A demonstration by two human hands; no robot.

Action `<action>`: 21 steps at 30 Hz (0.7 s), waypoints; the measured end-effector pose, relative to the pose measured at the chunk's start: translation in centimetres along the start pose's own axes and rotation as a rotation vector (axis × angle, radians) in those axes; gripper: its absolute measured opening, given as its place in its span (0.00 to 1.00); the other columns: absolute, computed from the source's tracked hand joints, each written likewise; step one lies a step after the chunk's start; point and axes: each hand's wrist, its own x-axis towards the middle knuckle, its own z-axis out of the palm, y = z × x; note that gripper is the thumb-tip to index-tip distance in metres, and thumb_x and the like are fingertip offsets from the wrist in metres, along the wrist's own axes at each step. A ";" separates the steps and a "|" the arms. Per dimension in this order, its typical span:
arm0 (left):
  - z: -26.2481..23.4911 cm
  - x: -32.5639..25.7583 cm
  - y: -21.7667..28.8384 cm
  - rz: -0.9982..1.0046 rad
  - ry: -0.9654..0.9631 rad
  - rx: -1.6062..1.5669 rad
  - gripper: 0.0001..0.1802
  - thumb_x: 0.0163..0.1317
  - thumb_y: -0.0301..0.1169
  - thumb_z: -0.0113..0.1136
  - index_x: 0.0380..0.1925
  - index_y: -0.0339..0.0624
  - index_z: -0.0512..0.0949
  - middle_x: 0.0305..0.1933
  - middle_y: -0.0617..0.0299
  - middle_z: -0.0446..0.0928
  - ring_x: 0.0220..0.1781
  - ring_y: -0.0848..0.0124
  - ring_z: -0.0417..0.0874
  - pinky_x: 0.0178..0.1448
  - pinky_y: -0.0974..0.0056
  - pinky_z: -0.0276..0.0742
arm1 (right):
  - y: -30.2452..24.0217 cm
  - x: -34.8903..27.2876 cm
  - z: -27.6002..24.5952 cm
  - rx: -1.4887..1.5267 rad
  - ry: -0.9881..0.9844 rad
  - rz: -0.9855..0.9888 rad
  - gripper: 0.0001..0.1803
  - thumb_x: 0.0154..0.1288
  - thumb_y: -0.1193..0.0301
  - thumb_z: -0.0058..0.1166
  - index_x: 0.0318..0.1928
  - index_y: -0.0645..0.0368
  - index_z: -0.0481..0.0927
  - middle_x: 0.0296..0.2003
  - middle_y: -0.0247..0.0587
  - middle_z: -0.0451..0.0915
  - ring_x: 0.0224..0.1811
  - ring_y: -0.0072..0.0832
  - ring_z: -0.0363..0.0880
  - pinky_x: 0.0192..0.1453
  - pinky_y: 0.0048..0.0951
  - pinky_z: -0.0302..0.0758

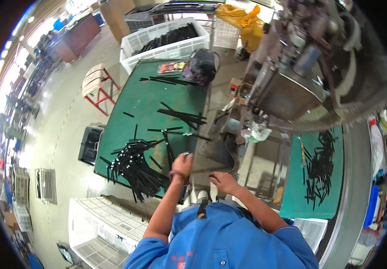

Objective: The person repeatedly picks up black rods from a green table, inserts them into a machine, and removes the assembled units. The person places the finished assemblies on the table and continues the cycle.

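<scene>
My left hand (182, 166) is closed above the right edge of the green table (151, 96). A small bright spot shows at its fingertips, but what it holds, if anything, I cannot make out. To its right, in front of my body, my right hand (224, 182) has its fingers curled inward. Their inner side is hidden, and nothing sticks out of them. Left of my left hand, a fanned heap of black strips (139, 172) covers the table's near corner. Several loose black strips (182, 115) lie crossed farther up the table.
A large machine (301, 85) stands at the right. Beside it, another green tabletop (294, 197) bears a pile of black strips (321, 168). White crates stand at the far end (166, 49) and lower left (101, 228). A red-legged stool (98, 87) is left of the table.
</scene>
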 end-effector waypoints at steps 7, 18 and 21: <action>-13.6 1.6 -14.7 -0.255 0.205 0.341 0.22 0.58 0.45 0.55 0.45 0.39 0.75 0.42 0.44 0.78 0.45 0.47 0.78 0.48 0.53 0.74 | 3.4 12.1 0.8 -0.293 0.115 0.009 0.11 0.58 0.67 0.51 0.41 0.57 0.75 0.41 0.46 0.73 0.44 0.45 0.75 0.47 0.42 0.74; -12.0 1.8 -18.5 -0.038 0.421 0.678 0.17 0.54 0.34 0.59 0.45 0.47 0.75 0.42 0.58 0.71 0.43 0.58 0.74 0.45 0.59 0.74 | 5.4 30.0 3.8 -0.944 0.188 0.043 0.11 0.58 0.73 0.53 0.42 0.60 0.72 0.42 0.42 0.73 0.47 0.37 0.73 0.51 0.38 0.71; -11.9 2.0 -18.0 -0.043 0.411 0.752 0.16 0.52 0.35 0.61 0.43 0.47 0.76 0.40 0.59 0.71 0.40 0.59 0.74 0.42 0.58 0.74 | 6.1 29.9 4.6 -0.938 0.219 0.006 0.07 0.59 0.72 0.47 0.38 0.60 0.72 0.35 0.45 0.74 0.41 0.39 0.75 0.49 0.40 0.71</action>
